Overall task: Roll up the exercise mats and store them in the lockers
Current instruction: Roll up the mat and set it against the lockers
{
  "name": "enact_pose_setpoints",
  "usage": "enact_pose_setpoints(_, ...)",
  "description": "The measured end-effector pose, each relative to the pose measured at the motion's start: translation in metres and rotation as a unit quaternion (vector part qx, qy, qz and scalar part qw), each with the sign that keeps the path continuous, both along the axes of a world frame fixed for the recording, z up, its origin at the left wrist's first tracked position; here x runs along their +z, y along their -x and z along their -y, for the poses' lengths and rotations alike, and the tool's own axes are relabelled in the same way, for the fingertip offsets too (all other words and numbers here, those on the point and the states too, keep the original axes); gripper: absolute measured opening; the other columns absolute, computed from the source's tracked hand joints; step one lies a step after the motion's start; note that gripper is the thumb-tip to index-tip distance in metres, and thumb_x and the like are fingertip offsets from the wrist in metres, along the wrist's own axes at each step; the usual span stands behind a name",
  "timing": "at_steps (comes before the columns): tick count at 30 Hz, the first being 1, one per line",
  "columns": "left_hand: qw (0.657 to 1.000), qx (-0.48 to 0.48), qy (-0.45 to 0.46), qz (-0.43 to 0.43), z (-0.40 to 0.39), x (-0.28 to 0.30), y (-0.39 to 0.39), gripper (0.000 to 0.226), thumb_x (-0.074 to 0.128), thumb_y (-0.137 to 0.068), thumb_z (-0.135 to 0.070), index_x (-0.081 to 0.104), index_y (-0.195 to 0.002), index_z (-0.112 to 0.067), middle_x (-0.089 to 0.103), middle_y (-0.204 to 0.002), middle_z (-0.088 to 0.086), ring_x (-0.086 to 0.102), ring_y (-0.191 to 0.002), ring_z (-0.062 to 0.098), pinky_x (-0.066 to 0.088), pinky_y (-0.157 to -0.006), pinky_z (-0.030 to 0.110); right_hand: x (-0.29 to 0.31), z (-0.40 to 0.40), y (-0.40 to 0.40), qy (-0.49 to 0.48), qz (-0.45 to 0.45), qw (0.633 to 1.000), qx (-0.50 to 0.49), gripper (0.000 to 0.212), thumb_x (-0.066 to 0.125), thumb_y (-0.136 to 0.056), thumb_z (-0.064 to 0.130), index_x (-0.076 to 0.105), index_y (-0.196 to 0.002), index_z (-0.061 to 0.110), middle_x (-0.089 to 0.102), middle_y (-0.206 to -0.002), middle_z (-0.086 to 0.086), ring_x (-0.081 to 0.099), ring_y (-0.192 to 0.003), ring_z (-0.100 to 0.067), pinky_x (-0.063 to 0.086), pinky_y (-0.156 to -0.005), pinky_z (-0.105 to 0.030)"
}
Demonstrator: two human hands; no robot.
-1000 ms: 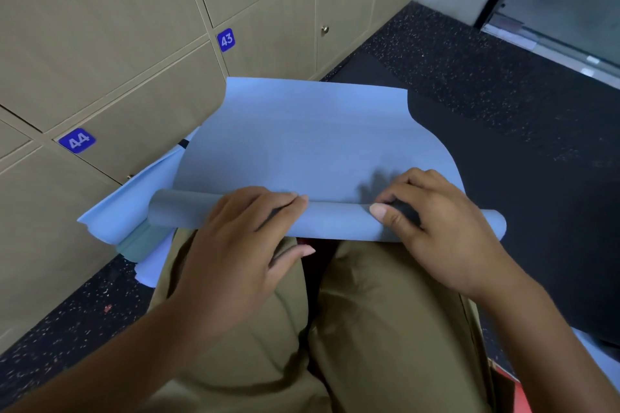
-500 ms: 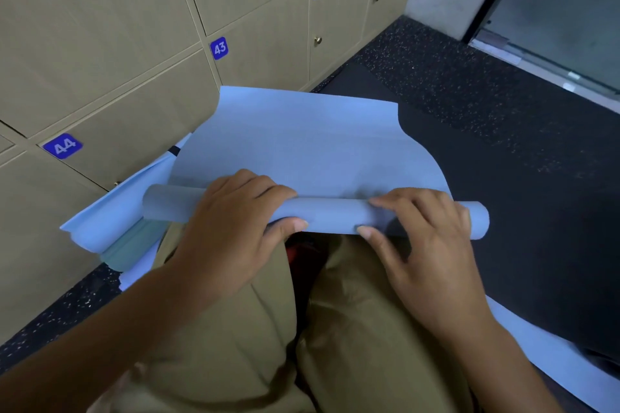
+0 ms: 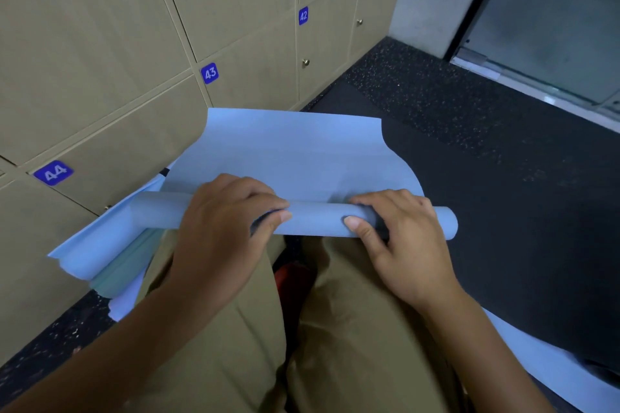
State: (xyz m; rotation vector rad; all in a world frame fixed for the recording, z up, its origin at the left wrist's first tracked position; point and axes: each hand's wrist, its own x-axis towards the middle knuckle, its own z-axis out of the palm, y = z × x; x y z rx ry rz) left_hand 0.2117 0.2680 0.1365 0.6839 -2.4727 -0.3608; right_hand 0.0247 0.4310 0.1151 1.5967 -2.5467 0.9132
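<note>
A light blue exercise mat (image 3: 295, 151) lies on the floor in front of my knees, its near end wound into a tight roll (image 3: 315, 220). My left hand (image 3: 221, 231) grips the roll left of its middle, fingers curled over the top and thumb underneath. My right hand (image 3: 402, 238) grips the roll near its right end in the same way. The unrolled part stretches away toward the lockers (image 3: 100, 43), whose doors are all closed.
A second blue mat (image 3: 90, 255) with a teal underside lies crumpled at the left against locker 44 (image 3: 53, 172). A black mat (image 3: 503, 211) covers the floor to the right. Another pale blue sheet (image 3: 550, 365) shows at the lower right. A glass door (image 3: 553, 10) stands at the far right.
The roll has advanced away from me and grown a little thicker, leaving less flat mat. Both hands shifted from pressing on top to wrapping round the roll.
</note>
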Motion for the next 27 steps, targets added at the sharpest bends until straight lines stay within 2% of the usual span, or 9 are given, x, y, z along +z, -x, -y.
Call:
enact_pose_setpoints(2,0.998,-0.007,0.056,-0.003,-0.002,-0.006,-0.003,0.016,0.07,-0.089,-0.026,0.079,-0.099,-0.018,0.071,-0.098,-0.008,0.062,-0.091,0.022,0.046,-0.082,0.039,0.002,0.004,0.005,-0.013,0.004,1.0,0.008,0.04,0.043,-0.1,0.056,0.07,-0.11,0.028,0.068,-0.101,0.015,0.058,-0.095,-0.012,0.039,-0.093,-0.034)
enact_pose_setpoints(4,0.995,-0.017,0.096,0.016,-0.002,-0.013,-0.006,0.028,0.071,-0.09,-0.032,0.077,-0.111,-0.014,0.071,-0.107,-0.002,0.063,-0.097,0.027,0.046,-0.085,0.039,0.004,0.008,0.011,-0.018,0.015,1.0,0.018,0.041,0.042,-0.099,0.058,0.07,-0.109,0.03,0.068,-0.1,0.016,0.058,-0.094,-0.011,0.041,-0.092,-0.035)
enact_pose_setpoints(9,0.99,-0.037,0.113,0.074,0.004,-0.024,-0.006,0.056,0.061,-0.089,-0.05,0.068,-0.131,-0.012,0.066,-0.12,0.002,0.062,-0.107,0.032,0.047,-0.091,0.045,0.004,0.014,0.017,0.032,0.035,0.999,0.009,0.032,0.056,-0.097,0.052,0.07,-0.112,0.028,0.066,-0.108,0.019,0.053,-0.105,-0.007,0.042,-0.093,-0.029)
enact_pose_setpoints(11,0.988,-0.034,0.12,0.089,0.009,-0.027,-0.002,0.062,0.056,-0.087,-0.056,0.068,-0.13,-0.013,0.066,-0.119,0.001,0.06,-0.106,0.03,0.045,-0.091,0.044,0.003,0.015,0.014,0.056,0.023,0.998,-0.004,0.025,0.063,-0.097,0.044,0.07,-0.11,0.024,0.065,-0.108,0.016,0.053,-0.104,-0.01,0.043,-0.092,-0.029)
enact_pose_setpoints(13,0.989,-0.032,0.118,0.088,0.016,-0.03,0.004,0.063,0.055,-0.087,-0.06,0.07,-0.127,-0.015,0.066,-0.115,0.0,0.06,-0.102,0.029,0.044,-0.087,0.042,0.001,0.014,0.01,0.06,-0.031,0.998,-0.007,0.022,0.065,-0.097,0.039,0.07,-0.107,0.021,0.065,-0.107,0.011,0.054,-0.102,-0.015,0.041,-0.09,-0.03)
enact_pose_setpoints(17,0.989,-0.042,0.114,0.089,0.031,-0.031,0.015,0.063,0.049,-0.09,-0.066,0.072,-0.122,-0.017,0.067,-0.104,-0.004,0.06,-0.089,0.025,0.042,-0.075,0.038,-0.003,0.012,0.01,0.026,-0.098,0.995,0.009,0.03,0.065,-0.095,0.04,0.069,-0.116,0.018,0.066,-0.114,0.006,0.056,-0.106,-0.019,0.038,-0.093,-0.03)
enact_pose_setpoints(22,0.982,-0.056,0.131,0.12,0.042,-0.025,0.026,0.067,0.04,-0.093,-0.067,0.073,-0.12,-0.016,0.068,-0.089,-0.003,0.061,-0.074,0.025,0.042,-0.066,0.034,-0.011,0.016,0.016,-0.001,-0.063,0.998,0.02,0.048,0.063,-0.094,0.05,0.063,-0.131,0.021,0.063,-0.126,0.008,0.054,-0.118,-0.02,0.033,-0.108,-0.032)
enact_pose_setpoints(25,0.98,-0.066,0.135,0.127,0.05,-0.023,0.03,0.068,0.038,-0.094,-0.067,0.073,-0.122,-0.015,0.068,-0.087,-0.003,0.062,-0.074,0.025,0.045,-0.065,0.034,-0.013,0.023,0.022,-0.001,-0.046,0.999,0.028,0.045,0.056,-0.096,0.053,0.063,-0.13,0.024,0.064,-0.123,0.01,0.054,-0.116,-0.016,0.031,-0.107,-0.027)
enact_pose_setpoints(27,0.985,-0.07,0.118,0.107,0.055,-0.02,0.032,0.066,0.041,-0.093,-0.065,0.073,-0.122,-0.015,0.07,-0.093,-0.003,0.062,-0.078,0.024,0.049,-0.067,0.035,-0.012,0.027,0.027,-0.014,-0.037,0.999,0.034,0.043,0.051,-0.098,0.054,0.064,-0.127,0.026,0.065,-0.118,0.012,0.054,-0.111,-0.015,0.031,-0.105,-0.027)
